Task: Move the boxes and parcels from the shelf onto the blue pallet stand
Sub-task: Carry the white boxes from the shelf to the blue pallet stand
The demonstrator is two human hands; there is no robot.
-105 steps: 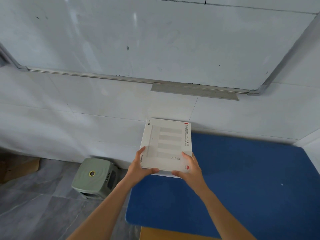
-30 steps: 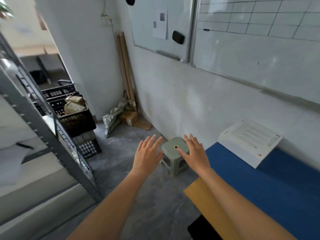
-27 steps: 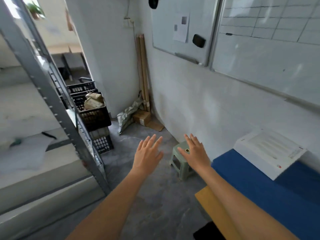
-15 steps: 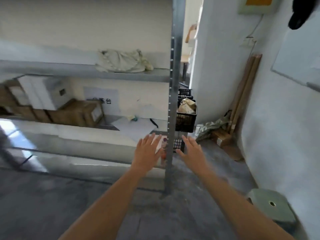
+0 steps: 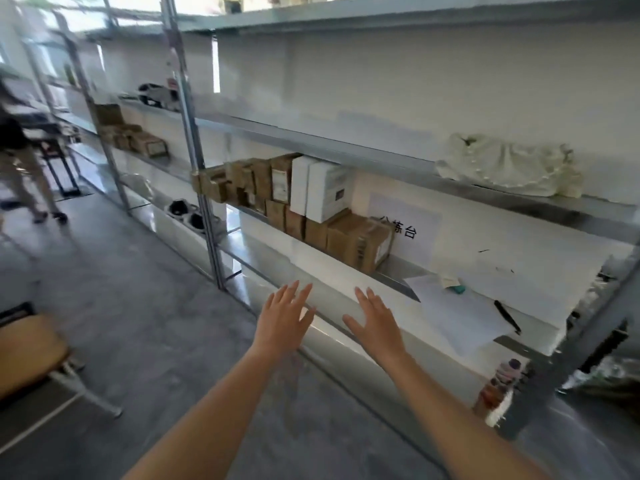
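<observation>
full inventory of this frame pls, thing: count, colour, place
shelving: one long unit, grey metal, along the wall
brown cardboard boxes: a cluster, count unclear, middle shelf
white boxes: two, upright on the brown boxes
further brown boxes: several, far left bay
cream bag: one, upper shelf, right
paper sign: one, white with black characters, on the wall behind the shelf
white sheet: one, middle shelf, right
pen: one, black, at the sheet's right edge
chair: one, tan seat, lower left
other person: one, far left, blurred
left hand: open, holding nothing
right hand: open, holding nothing
</observation>
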